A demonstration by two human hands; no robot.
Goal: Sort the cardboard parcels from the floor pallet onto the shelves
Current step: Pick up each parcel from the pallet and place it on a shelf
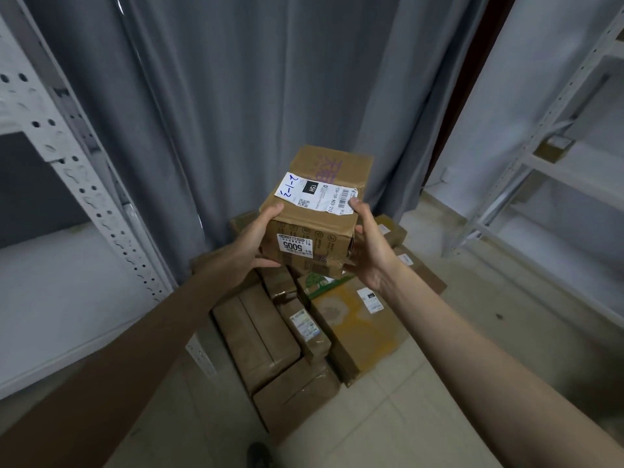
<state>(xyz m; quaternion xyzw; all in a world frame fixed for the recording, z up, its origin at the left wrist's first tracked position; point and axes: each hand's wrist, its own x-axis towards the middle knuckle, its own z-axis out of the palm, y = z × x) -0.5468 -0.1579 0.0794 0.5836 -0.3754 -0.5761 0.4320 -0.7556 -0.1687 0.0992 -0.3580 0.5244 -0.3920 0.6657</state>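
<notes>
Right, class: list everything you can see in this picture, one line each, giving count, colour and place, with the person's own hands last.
held parcel: one, brown cardboard with white labels, lifted above the pile, centre.
parcels on the floor: several, brown, one yellowish, piled below the held one.
curtain: one, grey, behind the pile.
left shelving: one, white perforated metal, left edge.
right shelving: one, white metal, right side.
small box on the right shelving: one, brown.
floor tiles: pale beige, bottom.
left hand: grips the parcel's left side.
right hand: grips its right side.
</notes>
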